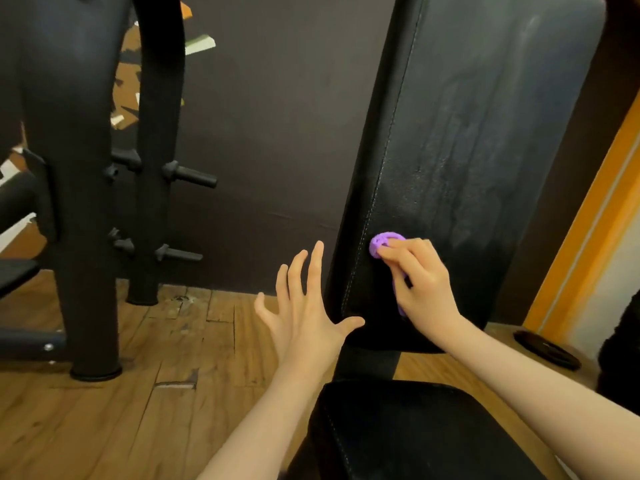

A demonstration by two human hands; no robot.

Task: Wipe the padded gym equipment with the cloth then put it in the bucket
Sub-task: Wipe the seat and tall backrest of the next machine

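Observation:
A tall black padded backrest (467,133) with white stitching rises at the right, with damp streaks on its surface. My right hand (420,282) grips a bunched purple cloth (382,242) and presses it against the lower left part of the pad. My left hand (304,306) is spread with straight fingers beside the pad's left edge, its thumb touching or nearly touching that edge. The black padded seat (415,431) lies below, near me. No bucket is in view.
Two thick black frame posts (79,202) with pegs (194,176) stand on the left on the worn wooden floor (138,393). A dark wall is behind. A black weight plate (547,349) lies on the floor at right, beside an orange and white wall strip (595,237).

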